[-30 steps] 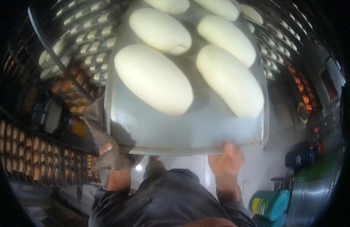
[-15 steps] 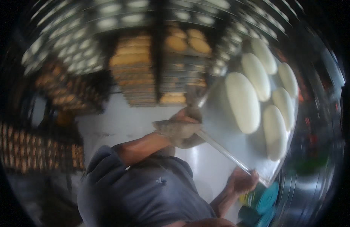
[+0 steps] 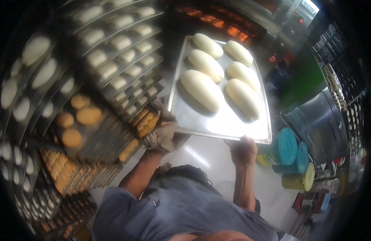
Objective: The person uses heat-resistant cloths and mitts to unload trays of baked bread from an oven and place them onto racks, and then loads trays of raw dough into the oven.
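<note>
A flat metal baking tray [image 3: 185, 120] is held out in front of me, bearing several pale, long dough loaves [image 3: 201, 90] in two rows. My left hand [image 3: 163, 130], wrapped in a brown cloth [image 3: 158, 136], grips the tray's near left corner; the cloth hides most of the fingers. My right hand [image 3: 243, 150] is closed on the near edge close to the right corner, thumb on top. The near strip of the tray is bare metal.
On the left stand racks of trays with pale dough pieces [image 3: 123, 42] and browned bread [image 3: 89, 115]. Ahead glows an oven opening [image 3: 219, 22]. Lidded buckets, one with a teal lid [image 3: 287, 146] and one yellow [image 3: 299, 178], stand right, beside a steel cabinet [image 3: 320, 120].
I have turned to the right; the racks have shifted left and the glowing oven has come into view. The tray now sits more centrally and squarely before me, still held in both hands.
</note>
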Demonstrator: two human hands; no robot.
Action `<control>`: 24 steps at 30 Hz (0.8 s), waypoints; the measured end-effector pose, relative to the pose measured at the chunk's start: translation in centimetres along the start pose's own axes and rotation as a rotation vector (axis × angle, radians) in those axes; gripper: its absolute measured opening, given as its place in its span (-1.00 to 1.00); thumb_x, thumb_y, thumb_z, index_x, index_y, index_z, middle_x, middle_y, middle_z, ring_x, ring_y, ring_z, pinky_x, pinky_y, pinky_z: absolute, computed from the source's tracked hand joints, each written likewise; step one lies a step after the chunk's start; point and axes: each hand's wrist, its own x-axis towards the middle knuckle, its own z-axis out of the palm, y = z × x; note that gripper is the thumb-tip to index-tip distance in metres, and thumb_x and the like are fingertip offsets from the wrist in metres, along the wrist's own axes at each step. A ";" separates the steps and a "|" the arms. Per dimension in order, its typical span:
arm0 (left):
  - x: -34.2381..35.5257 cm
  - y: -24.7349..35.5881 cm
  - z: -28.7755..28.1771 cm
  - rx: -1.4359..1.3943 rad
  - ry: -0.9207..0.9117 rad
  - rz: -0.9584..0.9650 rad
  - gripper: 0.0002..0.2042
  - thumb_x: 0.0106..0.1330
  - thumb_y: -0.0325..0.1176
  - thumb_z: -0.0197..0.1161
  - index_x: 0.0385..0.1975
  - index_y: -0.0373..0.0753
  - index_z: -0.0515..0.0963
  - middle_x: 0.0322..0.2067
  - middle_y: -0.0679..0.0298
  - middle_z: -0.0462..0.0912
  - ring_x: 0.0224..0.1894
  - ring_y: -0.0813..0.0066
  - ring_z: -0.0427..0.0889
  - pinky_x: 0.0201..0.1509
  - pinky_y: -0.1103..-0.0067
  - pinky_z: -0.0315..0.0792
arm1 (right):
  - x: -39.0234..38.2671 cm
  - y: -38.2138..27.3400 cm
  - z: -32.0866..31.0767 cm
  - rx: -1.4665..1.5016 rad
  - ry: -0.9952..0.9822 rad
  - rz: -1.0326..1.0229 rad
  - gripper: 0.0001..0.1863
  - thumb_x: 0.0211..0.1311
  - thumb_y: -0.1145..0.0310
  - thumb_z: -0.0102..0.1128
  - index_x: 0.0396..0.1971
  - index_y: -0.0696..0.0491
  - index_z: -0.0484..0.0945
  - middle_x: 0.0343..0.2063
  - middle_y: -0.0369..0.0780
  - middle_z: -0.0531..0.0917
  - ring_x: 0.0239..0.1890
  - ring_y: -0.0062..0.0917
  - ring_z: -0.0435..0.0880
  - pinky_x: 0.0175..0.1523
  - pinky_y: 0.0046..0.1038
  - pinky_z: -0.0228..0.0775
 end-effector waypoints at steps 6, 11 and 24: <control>12.6 -5.8 8.7 -0.207 0.025 -0.056 -0.44 -0.13 -0.16 0.51 -0.17 -0.33 0.47 -0.20 0.14 0.52 -0.15 0.33 0.54 -0.10 0.50 0.47 | 15.1 -1.9 -2.5 0.013 0.112 -0.009 -0.75 0.11 0.46 0.15 -0.21 0.22 0.49 -0.18 -0.09 0.59 -0.08 -0.27 0.59 0.11 -0.03 0.45; 23.1 -15.9 20.5 -0.313 0.068 -0.020 -0.60 -0.08 -0.05 0.40 -0.33 -0.19 0.58 -0.35 0.09 0.61 -0.29 0.16 0.60 -0.25 0.39 0.49 | 29.7 -3.5 -4.7 0.052 0.004 -0.035 -0.78 0.16 0.49 0.10 -0.22 0.28 0.43 -0.14 -0.08 0.51 0.04 -0.24 0.48 0.22 0.03 0.31; 50.0 -20.7 40.3 -1.903 0.001 -0.940 -0.59 0.39 -0.06 -0.03 0.12 -0.16 0.33 0.09 0.24 0.42 0.08 0.33 0.45 0.18 0.33 0.38 | 62.7 -8.5 -9.7 0.292 0.119 -0.174 -0.61 0.22 0.57 -0.05 0.03 0.32 0.16 0.05 0.04 0.31 0.10 -0.02 0.39 0.15 0.04 0.40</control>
